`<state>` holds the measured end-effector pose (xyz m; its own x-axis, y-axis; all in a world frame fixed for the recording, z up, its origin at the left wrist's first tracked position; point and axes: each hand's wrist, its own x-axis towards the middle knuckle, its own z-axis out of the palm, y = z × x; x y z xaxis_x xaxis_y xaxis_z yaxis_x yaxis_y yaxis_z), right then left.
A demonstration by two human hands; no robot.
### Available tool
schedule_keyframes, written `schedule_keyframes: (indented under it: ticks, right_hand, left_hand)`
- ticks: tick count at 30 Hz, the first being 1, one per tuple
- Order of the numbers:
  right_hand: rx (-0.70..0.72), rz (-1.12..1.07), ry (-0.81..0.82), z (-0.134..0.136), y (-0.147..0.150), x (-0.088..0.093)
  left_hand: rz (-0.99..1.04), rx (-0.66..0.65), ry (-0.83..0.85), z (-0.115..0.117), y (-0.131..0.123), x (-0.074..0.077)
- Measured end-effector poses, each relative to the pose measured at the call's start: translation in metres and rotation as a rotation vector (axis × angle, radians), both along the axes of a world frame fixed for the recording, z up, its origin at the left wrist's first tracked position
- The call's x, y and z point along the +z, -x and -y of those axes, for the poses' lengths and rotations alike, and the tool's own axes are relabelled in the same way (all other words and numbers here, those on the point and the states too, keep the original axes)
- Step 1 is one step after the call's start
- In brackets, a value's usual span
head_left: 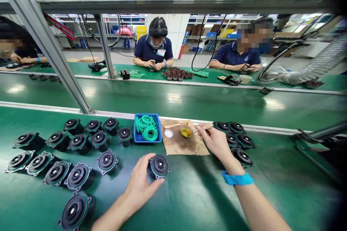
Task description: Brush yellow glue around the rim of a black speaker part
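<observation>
My left hand (pixel 141 184) lies on the green bench with its fingers curved round a black round motor part (pixel 159 166), thumb under it. My right hand (pixel 214 140) pinches a thin brush (pixel 202 127) whose tip reaches into a small yellow grease pot (pixel 185 133). The pot stands on a brown cardboard sheet (pixel 184 146) next to a small white lid (pixel 168 133). A second brush (pixel 175 125) lies at the sheet's far edge. A blue wristband (pixel 237 179) is on my right wrist.
A blue tray (pixel 148 138) holds green rubber rings. Several black motor parts (pixel 78 140) cover the bench at left; more (pixel 238 139) sit to the right of the cardboard. A slanted metal post (pixel 54 54) stands at back left. Three people work across the conveyor.
</observation>
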<state>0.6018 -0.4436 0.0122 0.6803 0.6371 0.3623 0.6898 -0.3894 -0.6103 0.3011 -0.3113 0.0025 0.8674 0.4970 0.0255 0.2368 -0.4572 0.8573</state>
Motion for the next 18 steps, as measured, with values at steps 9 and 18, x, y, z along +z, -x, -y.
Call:
schedule_keyframes:
  ticks: [9, 18]
  right_hand:
    - [0.248, -0.045, 0.068, 0.011, 0.000, 0.016]
    - [0.106, 0.001, 0.043, 0.019, 0.010, 0.009]
  left_hand:
    - [0.033, 0.001, -0.007, 0.001, 0.001, 0.001]
    - [0.079, 0.002, -0.060, 0.002, 0.000, 0.001]
